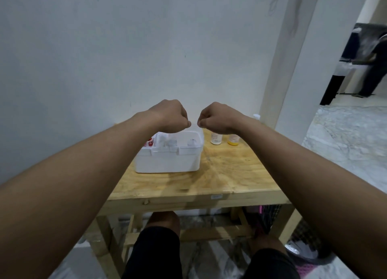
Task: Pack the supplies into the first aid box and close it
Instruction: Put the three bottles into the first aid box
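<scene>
Above the open white first aid box [167,159] at 12 o'clock on the wooden table [219,178], left hand [170,116] and right hand [215,118] hang clenched, seemingly empty, so 2 bottles [225,139] at 1 o'clock risk staying unpacked.

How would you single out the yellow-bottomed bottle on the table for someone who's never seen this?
Start at the wooden table and find the white first aid box near its far edge. Right of the box, under the right hand, two small bottles stand side by side. The target is the yellow-bottomed bottle, the right-hand one; its neighbour, the white bottle, sits nearer the box and is all white.
</scene>
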Demonstrator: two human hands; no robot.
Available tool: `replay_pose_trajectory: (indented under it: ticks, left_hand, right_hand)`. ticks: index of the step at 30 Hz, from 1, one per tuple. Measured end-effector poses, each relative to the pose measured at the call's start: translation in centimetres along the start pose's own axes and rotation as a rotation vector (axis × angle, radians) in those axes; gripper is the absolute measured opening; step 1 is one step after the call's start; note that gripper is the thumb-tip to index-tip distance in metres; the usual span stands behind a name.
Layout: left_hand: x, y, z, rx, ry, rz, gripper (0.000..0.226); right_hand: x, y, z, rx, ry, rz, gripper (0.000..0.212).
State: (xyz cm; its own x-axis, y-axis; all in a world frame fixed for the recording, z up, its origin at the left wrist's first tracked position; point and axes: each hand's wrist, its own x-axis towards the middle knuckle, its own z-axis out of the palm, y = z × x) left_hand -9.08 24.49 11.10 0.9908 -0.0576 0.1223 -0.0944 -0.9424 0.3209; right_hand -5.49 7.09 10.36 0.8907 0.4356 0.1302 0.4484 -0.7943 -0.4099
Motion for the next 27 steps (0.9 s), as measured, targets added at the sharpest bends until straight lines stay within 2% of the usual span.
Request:
replay_pose_trajectory:
  ticks: [5,13,16,22,27]
  left_hand:
    - [2.3,2.0,0.3,-0.046,0.059,0.082,0.023]
    - [7.7,5.8,2.7,0.048,0.032,0.161,0.057]
    - [9.9,7.0,3.6,0.09,0.007,0.159,0.063]
    - [13.3,7.7,5.9,0.195,-0.087,0.119,0.063]
    - [14.7,7.6,7.1,0.191,-0.138,0.134,0.043]
  right_hand:
    - [0.6,2.5,-1.7,-0.077,0.098,0.065,0.032]
    - [1.9,7.0,-4.1,-0.228,0.123,0.147,0.045]
    - [2.7,8.4,-4.3,-0.292,0.098,0.155,0.049]
    - [4.3,10.3,-3.5,-0.467,0.028,0.21,0.049]
    - [4.7,11.2,-2.6,-0.489,0.022,0.233,0.041]
